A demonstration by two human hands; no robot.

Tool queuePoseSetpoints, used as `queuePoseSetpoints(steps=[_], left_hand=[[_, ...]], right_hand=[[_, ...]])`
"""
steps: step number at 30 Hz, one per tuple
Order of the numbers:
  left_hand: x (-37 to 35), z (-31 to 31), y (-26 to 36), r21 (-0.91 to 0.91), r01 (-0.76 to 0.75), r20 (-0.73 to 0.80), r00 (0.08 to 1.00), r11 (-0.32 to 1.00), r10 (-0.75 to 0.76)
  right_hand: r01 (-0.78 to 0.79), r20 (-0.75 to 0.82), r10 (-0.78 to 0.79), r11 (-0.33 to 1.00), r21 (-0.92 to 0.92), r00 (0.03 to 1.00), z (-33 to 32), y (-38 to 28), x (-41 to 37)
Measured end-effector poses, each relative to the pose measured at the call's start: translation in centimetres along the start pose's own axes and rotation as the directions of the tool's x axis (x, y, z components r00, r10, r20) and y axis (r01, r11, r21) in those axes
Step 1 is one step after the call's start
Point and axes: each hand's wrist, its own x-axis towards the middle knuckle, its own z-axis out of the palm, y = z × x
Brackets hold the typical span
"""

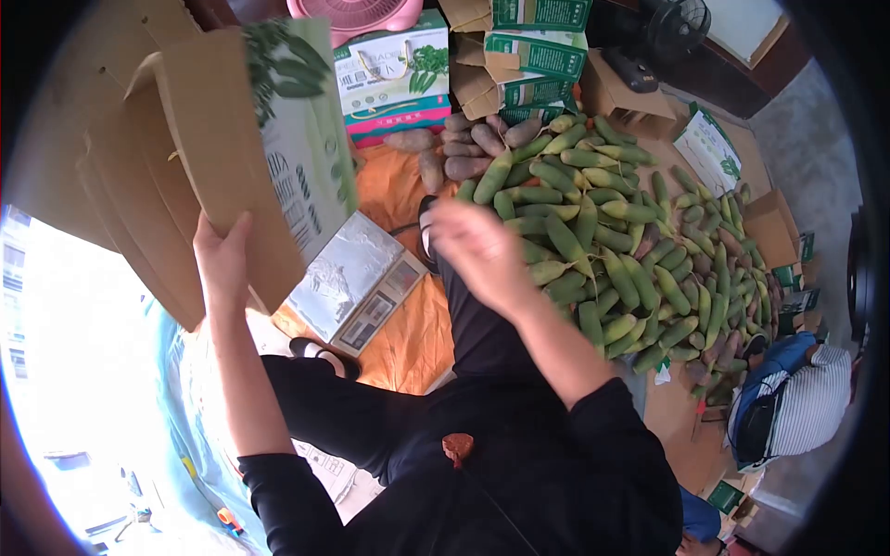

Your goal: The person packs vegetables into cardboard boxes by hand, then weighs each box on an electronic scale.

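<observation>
The left hand (222, 264) is grasping one folded cardboard carton (222, 139), raised at upper left; its green leaf print is carrying characters too blurred to read. The right hand (473, 243) is hovering, blurred, grip untellable, between one scale (348, 278) and uncountable green cobs (603, 250).

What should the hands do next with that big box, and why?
Probably bring the right hand across to steady the cardboard box. Only the left hand grips its lower edge, the box hangs raised and tilted, and the right hand seems empty above the pile of green vegetables.
</observation>
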Motion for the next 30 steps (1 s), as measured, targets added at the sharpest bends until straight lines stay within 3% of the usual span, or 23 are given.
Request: queuePoseSetpoints(steps=[2, 3, 7, 8, 9, 12, 14, 16, 18, 24, 26, 28, 29, 30], left_hand=[[-0.7, -1.1, -1.4, 0.491, -0.066, 0.133, 0.991, 0.869, 0.0], [-0.9, -1.8, -3.2, 0.58, -0.065, 0.158, 0.987, 0.812, -0.033], [-3.9, -1.0, -6.5, 0.635, -0.102, 0.315, 0.939, 0.766, -0.136], [-4.5, -0.9, -7.4, 0.667, -0.026, 0.301, 0.924, 0.745, -0.237], [-5.1, -0.8, -8.5, 0.699, 0.045, 0.28, 0.901, 0.714, -0.331], [-6.5, -0.9, -11.1, 0.671, 0.159, 0.265, 0.861, 0.724, -0.435], [-6.4, -0.7, -11.7, 0.725, 0.129, 0.252, 0.864, 0.677, -0.435], [-5.8, -2.0, -13.1, 0.796, -0.036, 0.352, 0.84, 0.604, -0.414], [-5.4, -2.9, -14.5, 0.768, 0.081, 0.292, 0.839, 0.636, -0.459], [-5.3, -3.1, -15.6, 0.789, 0.065, 0.265, 0.861, 0.611, -0.433], [-5.3, -2.9, -15.5, 0.887, -0.159, 0.315, 0.895, 0.434, -0.317], [-5.4, -2.3, -14.9, 0.899, -0.132, 0.287, 0.898, 0.417, -0.335], [-5.4, -2.3, -15.1, 0.898, -0.123, 0.277, 0.904, 0.423, -0.325], [-5.3, -2.5, -15.2, 0.898, -0.109, 0.259, 0.914, 0.425, -0.313]], right_hand=[[-0.047, -0.179, 0.046, 0.999, -0.004, 0.983, -5.3, -0.6, 0.4], [-0.08, -0.239, 0.072, 0.996, -0.025, 0.968, -8.2, -0.4, 0.4], [-0.354, -0.517, 0.235, 0.924, -0.143, 0.823, -17.9, 3.0, -2.6], [-0.444, -0.591, 0.284, 0.885, -0.141, 0.755, -19.7, 4.7, -4.0], [-0.451, -0.601, 0.287, 0.881, -0.14, 0.746, -21.5, 6.9, -5.7], [-0.675, -0.669, 0.441, 0.727, -0.125, 0.599, -24.9, 13.2, -11.5], [-0.737, -0.674, 0.495, 0.667, -0.109, 0.549, -25.7, 15.8, -14.7], [-0.911, -0.547, 0.777, 0.408, 0.06, 0.311, -25.5, 17.8, -16.0], [-0.913, -0.556, 0.772, 0.405, 0.057, 0.308, -24.4, 19.0, -15.9], [-0.873, -0.606, 0.708, 0.485, 0.044, 0.363, -22.0, 22.4, -12.1], [-0.84, -0.632, 0.672, 0.539, 0.061, 0.385, -22.3, 25.5, -12.2], [-0.749, -0.734, 0.291, 0.51, -0.423, 0.613, -22.7, 30.6, -13.7], [-0.744, -0.735, 0.283, 0.515, -0.426, 0.616, -22.8, 31.5, -14.4], [-0.755, -0.777, 0.35, 0.614, -0.232, 0.523, -22.9, 32.0, -14.7]])
